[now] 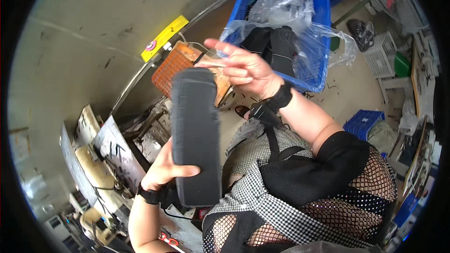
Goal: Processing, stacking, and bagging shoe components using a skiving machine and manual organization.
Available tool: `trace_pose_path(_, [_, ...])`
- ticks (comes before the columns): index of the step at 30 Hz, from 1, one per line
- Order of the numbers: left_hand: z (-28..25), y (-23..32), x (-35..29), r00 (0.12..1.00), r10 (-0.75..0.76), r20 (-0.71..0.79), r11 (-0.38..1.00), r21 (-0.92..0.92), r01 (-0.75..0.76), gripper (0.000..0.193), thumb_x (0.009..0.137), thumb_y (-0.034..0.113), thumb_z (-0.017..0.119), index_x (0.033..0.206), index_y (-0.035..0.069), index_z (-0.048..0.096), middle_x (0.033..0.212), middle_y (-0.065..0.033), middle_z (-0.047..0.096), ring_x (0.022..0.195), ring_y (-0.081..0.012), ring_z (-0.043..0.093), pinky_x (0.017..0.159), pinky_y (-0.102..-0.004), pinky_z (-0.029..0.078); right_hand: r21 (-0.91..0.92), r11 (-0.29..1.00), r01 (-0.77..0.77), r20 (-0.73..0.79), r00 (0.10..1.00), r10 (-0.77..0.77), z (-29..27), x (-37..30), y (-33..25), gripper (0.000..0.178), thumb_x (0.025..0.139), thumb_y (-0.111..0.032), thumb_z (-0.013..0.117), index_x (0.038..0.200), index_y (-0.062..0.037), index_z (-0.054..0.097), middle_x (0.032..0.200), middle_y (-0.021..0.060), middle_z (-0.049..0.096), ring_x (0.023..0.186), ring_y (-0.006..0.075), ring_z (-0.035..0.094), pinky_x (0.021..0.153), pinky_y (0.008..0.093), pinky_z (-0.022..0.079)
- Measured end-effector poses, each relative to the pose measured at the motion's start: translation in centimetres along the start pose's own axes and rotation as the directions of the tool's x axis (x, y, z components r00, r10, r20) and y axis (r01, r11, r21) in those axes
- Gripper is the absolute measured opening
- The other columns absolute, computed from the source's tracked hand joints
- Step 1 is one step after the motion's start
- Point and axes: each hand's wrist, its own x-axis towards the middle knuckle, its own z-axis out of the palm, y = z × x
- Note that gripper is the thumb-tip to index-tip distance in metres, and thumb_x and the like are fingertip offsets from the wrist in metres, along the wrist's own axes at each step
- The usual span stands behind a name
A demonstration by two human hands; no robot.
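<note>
My left hand (171, 167) grips a long, flat black piece (197, 136), its thumb lying across the face and the other fingers behind. The piece stands nearly upright, rounded at the top and squarer at the bottom; its exact kind does not show. Just beyond its top end is my right hand (248, 68), index finger stretched out and other fingers partly bent. I see nothing in it. Both wrists wear black bands. More black pieces (279, 47) lie in clear plastic in a blue crate (300, 80), past my right hand.
An orange-brown basket (165, 77) stands by the wall under a yellow bar (164, 39). Machinery with pale panels (115, 143) is at left. Scissors with orange handles (172, 242) lie at lower left. To the right are a blue plastic stool (363, 122) and a white crate (377, 56).
</note>
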Motion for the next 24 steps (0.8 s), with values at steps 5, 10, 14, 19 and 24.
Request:
trace_pose_path(5, [1.7,1.1,7.8,0.981,-0.151,0.120,0.967,0.226,0.121,0.114,0.065,0.009,0.086,0.148,-0.004,0.009,0.134,-0.0159,0.047,0.124,-0.0208,0.046,0.106,-0.0313,0.035,-0.584,0.799,0.146,0.282,0.959,0.031,1.7,-5.8,-4.7,0.050,0.091,-0.007,0.056,0.139,-0.0044,0.040,0.129,0.0267,0.053,0.049,0.0094,0.057,0.045,0.0186,0.045])
trace_pose_path(10, [2.5,2.9,13.0,0.959,-0.246,0.140,0.951,0.228,0.211,0.107,0.066,0.009,0.084,0.147,-0.005,0.016,0.132,-0.0164,0.050,0.119,-0.0235,0.051,0.102,-0.0324,0.040,-0.894,0.445,0.060,0.327,0.765,0.555,1.6,-9.5,-5.4,0.041,0.088,-0.008,0.060,0.129,-0.0044,0.056,0.137,0.0239,0.048,0.075,0.0179,0.065,0.066,0.0307,0.053])
trace_pose_path(14, [3.5,5.6,17.9,0.926,-0.306,0.221,0.951,0.122,0.285,0.066,0.081,0.025,0.073,0.132,-0.004,0.042,0.116,-0.0137,0.060,0.103,-0.0213,0.060,0.091,-0.0336,0.049,-0.796,0.584,0.159,0.358,0.902,0.243,-1.5,-13.0,-3.2,0.040,0.087,-0.015,0.064,0.125,-0.0027,0.057,0.132,0.0159,0.049,0.109,0.0254,0.054,0.096,0.0378,0.042])
trace_pose_path(19, [7.7,9.8,25.9,0.903,-0.352,0.246,0.932,-0.001,0.364,0.042,0.085,0.032,0.067,0.111,0.000,0.061,0.101,-0.0100,0.067,0.089,-0.0185,0.066,0.078,-0.0311,0.055,-0.925,0.338,0.172,0.007,0.898,-0.440,-3.1,-16.7,-6.0,0.041,0.085,-0.015,0.068,0.123,-0.0033,0.055,0.125,0.0111,0.050,0.115,0.0230,0.052,0.099,0.0343,0.042])
trace_pose_path(24, [12.6,12.2,35.2,0.921,-0.254,0.296,0.967,0.058,0.248,0.044,0.087,0.037,0.063,0.111,0.000,0.062,0.099,-0.0116,0.068,0.085,-0.0227,0.067,0.078,-0.0350,0.055,-0.969,0.220,-0.108,-0.222,0.773,-0.594,-5.1,-21.5,-7.1,0.028,0.086,-0.008,0.067,0.111,0.0001,0.060,0.105,0.0088,0.062,0.095,0.0163,0.062,0.085,0.0310,0.050])
